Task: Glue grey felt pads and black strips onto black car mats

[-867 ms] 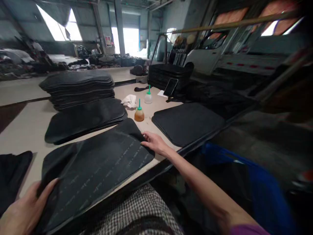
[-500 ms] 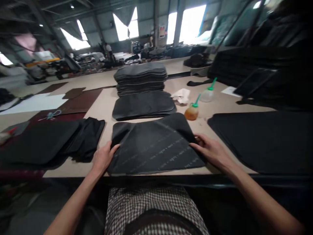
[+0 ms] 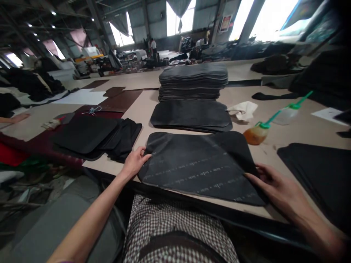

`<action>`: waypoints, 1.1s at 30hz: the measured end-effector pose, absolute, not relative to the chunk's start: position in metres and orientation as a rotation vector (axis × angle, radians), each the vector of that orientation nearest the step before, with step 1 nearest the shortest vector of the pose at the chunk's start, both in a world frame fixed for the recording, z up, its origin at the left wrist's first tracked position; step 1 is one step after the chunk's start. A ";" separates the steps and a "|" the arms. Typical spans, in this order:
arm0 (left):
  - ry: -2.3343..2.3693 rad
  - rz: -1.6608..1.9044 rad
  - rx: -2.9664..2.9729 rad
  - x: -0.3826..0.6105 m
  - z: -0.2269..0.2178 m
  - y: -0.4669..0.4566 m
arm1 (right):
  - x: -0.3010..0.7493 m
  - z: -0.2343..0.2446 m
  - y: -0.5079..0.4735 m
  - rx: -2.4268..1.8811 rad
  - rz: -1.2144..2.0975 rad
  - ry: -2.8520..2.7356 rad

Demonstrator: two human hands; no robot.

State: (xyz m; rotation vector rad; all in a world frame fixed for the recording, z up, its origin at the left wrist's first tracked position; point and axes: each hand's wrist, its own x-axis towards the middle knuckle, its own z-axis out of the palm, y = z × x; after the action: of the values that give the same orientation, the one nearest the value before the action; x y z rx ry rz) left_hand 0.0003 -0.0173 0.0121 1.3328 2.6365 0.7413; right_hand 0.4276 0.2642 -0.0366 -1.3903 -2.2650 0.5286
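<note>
A black sheet [image 3: 197, 164] with rows of pale print lies flat on the table right in front of me. My left hand [image 3: 134, 160] pinches its left edge, thumb on top. My right hand [image 3: 276, 188] grips its right edge, fingers curled round the border. A small heap of similar black pieces [image 3: 192, 115] lies just behind it, and a tall stack [image 3: 193, 80] stands behind that.
An amber squeeze bottle [image 3: 256, 133] and a clear one [image 3: 287, 113], both green-capped, lie right of centre by a crumpled cloth [image 3: 244, 109]. More black pieces lie at the left [image 3: 87, 133] and right [image 3: 318, 171]. Another person's hand [image 3: 16, 117] rests far left.
My view has swung left, so the sheet now sits centred. Both hands stay on its two side edges; the left hand now pinches the edge instead of lying on it.
</note>
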 end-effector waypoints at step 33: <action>2.642 0.633 1.873 0.030 0.019 0.004 | 0.428 -0.060 0.274 -0.659 0.182 -2.491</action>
State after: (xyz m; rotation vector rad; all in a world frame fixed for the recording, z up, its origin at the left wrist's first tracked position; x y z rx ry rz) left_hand 0.0299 0.0041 0.0195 1.8730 2.6422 0.6331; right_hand 0.4276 0.2738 -0.0595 -0.6587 -2.4915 0.1821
